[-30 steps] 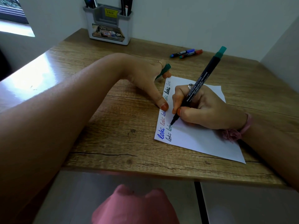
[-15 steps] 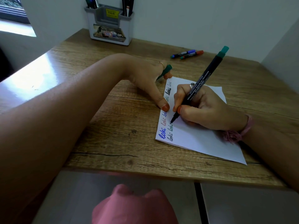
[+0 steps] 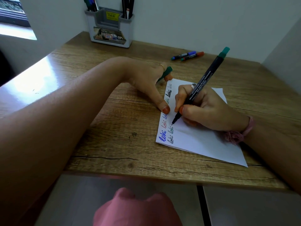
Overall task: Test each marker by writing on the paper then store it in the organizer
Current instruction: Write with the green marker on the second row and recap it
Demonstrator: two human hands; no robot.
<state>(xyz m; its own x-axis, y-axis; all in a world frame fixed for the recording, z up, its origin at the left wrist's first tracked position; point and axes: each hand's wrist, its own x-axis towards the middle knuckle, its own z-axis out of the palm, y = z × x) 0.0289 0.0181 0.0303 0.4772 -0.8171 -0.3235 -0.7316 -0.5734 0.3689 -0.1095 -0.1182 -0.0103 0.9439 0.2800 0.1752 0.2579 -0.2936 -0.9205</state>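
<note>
Head view, the only one we get. We see the right hand (image 3: 206, 110) curled tight round a black marker (image 3: 201, 84), thumb and forefinger pinching low on the barrel near the nib. The barrel runs up and away past the knuckles, its green end highest. The nib sits at the paper (image 3: 200, 141), just above the last "loki" in the second column; we can't quite tell whether it touches. The wrist lies on the sheet.

The left hand (image 3: 146, 82) rests on the desk (image 3: 101, 128) at the paper's left edge. Its thumb tip presses the sheet's border, just beside the right forefinger. The other fingers curl round a green cap (image 3: 167, 72), which pokes out past the far corner of the paper.

The paper lies skewed on the desk, written words running down its left side in blue, red and black.

Further back, two markers (image 3: 187, 55) lie side by side, well apart from both hands. The organizer (image 3: 110, 26) stands at the wall, far left, pens upright in its two outer slots.
</note>
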